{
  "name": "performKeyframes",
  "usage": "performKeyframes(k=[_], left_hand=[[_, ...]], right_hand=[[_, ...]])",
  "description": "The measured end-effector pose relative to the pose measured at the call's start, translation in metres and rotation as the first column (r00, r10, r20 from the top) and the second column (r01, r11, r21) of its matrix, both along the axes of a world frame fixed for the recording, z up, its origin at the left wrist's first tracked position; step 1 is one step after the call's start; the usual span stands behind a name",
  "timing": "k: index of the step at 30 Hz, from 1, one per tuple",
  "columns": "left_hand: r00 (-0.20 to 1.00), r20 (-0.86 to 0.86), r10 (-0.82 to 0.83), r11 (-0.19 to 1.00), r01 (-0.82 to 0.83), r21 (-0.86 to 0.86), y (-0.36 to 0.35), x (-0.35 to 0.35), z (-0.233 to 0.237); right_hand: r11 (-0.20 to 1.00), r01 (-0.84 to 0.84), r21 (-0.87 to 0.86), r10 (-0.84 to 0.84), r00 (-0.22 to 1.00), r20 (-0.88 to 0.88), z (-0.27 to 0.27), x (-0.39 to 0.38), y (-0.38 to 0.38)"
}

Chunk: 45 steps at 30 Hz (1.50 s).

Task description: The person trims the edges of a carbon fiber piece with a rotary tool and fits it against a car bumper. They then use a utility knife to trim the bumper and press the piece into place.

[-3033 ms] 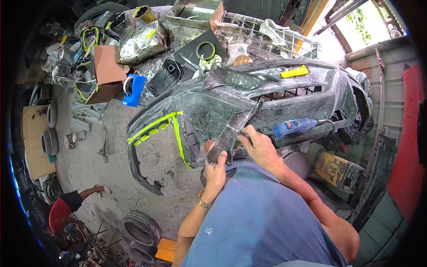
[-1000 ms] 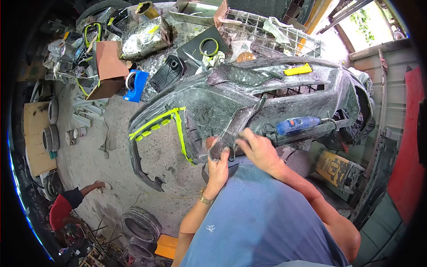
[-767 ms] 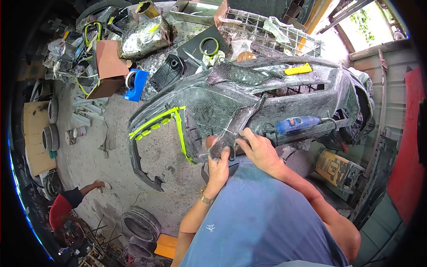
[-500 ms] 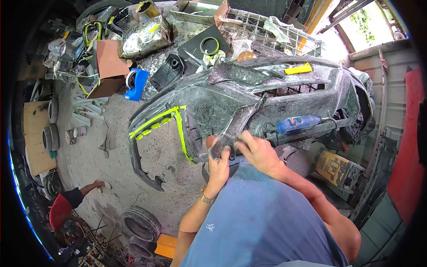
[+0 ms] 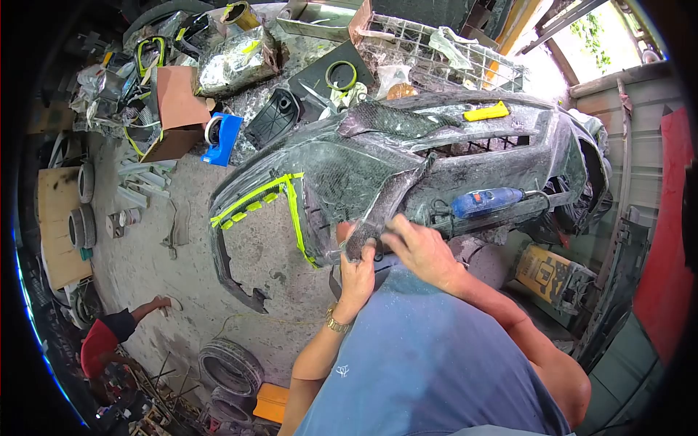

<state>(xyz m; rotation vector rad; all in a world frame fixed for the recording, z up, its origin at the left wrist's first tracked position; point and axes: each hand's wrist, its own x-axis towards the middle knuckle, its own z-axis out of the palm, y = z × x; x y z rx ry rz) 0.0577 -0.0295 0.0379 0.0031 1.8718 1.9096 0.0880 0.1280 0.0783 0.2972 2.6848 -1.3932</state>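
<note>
A dark curved trim piece with a carbon-fibre weave leans across the dusty bumper. Its lower end is gripped in my left hand, thumb on top. Beside that end, my right hand has its fingers curled in by the piece's edge. Those fingertips are smeared by motion, and whatever they hold is hidden. A blue power tool lies on the bumper to the right. Another woven dark piece and a yellow utility knife rest along its far side. Yellow-green tape edges the bumper's left opening.
A blue tape dispenser, a cardboard box and a wire rack stand beyond the bumper. Tyres lie at lower left, near another person in red. A printed carton sits at right.
My right hand has shifted very slightly at the trim piece's edge, its fingertips blurred. My left hand keeps its hold. The other person at lower left has moved a little.
</note>
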Motion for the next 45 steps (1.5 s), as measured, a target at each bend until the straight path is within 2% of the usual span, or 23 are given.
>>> performKeyframes(k=[3,7,9,11,13,17,19,21,23,27,28,29,35,37,41,43,45], left_hand=[[1.000,-0.017,0.000,1.000,0.000,-0.015,-0.001,0.001,0.002],[0.999,-0.040,-0.007,1.000,0.006,-0.022,-0.001,0.002,0.003],[1.000,-0.014,-0.002,1.000,0.002,-0.025,0.001,0.000,0.009],[1.000,0.009,0.001,1.000,-0.001,-0.025,0.002,-0.001,0.009],[0.998,-0.048,-0.032,0.999,0.031,-0.022,-0.002,0.000,0.004],[0.998,-0.059,-0.011,0.998,0.008,-0.055,-0.001,0.003,0.001],[0.997,-0.066,-0.036,0.994,0.029,-0.102,-0.002,0.002,0.001],[0.997,-0.067,-0.031,0.996,0.026,-0.083,0.001,0.002,0.007],[0.998,-0.065,-0.022,0.998,0.018,-0.067,0.001,0.002,0.008],[0.998,-0.046,-0.031,0.998,0.028,-0.058,0.002,0.001,0.009],[0.999,-0.034,-0.018,0.999,0.017,-0.047,0.003,0.001,0.011],[0.999,-0.033,-0.017,0.999,0.015,-0.048,0.003,0.001,0.012],[0.999,0.034,-0.024,0.997,0.026,-0.070,0.002,0.000,0.009],[0.995,-0.087,-0.043,0.997,0.037,-0.068,0.002,-0.001,0.006],[0.998,-0.002,-0.061,0.996,0.061,-0.065,-0.001,0.000,0.006],[0.998,0.025,-0.055,0.996,0.057,-0.066,0.000,-0.001,0.008],[0.998,0.009,-0.066,0.996,0.067,-0.057,-0.001,-0.002,0.007]], right_hand=[[1.000,0.004,-0.010,-0.003,0.997,0.074,0.005,-0.003,0.004],[1.000,-0.019,0.020,0.018,0.999,0.026,0.002,-0.004,0.007],[0.992,0.121,0.038,-0.121,0.993,0.003,-0.007,-0.011,0.016],[0.996,0.052,0.066,-0.053,0.999,0.008,0.000,-0.008,0.014],[0.998,-0.018,0.059,0.017,1.000,0.017,0.004,-0.001,0.006],[0.998,0.029,0.049,-0.033,0.996,0.078,0.001,-0.003,0.010],[0.999,-0.011,0.044,0.011,1.000,-0.012,0.001,0.001,0.005],[0.998,-0.025,0.058,0.024,1.000,0.014,0.004,0.001,0.006],[0.997,0.038,0.064,-0.040,0.998,0.042,0.001,-0.005,0.011],[0.997,-0.033,0.068,0.032,0.999,0.019,0.006,0.002,0.005],[0.999,0.003,0.034,-0.002,1.000,-0.018,0.004,-0.001,0.007],[0.998,0.018,0.067,-0.022,0.997,0.067,0.005,-0.004,0.010],[0.998,-0.054,0.044,0.052,0.997,0.053,0.008,0.000,0.006],[0.997,0.043,0.059,-0.042,0.999,-0.018,0.001,-0.005,0.013],[0.982,0.166,0.084,-0.165,0.986,-0.017,-0.011,-0.016,0.030],[0.980,0.176,0.092,-0.175,0.984,-0.021,-0.012,-0.015,0.029],[0.992,0.102,0.069,-0.100,0.995,-0.028,-0.008,-0.010,0.022]])
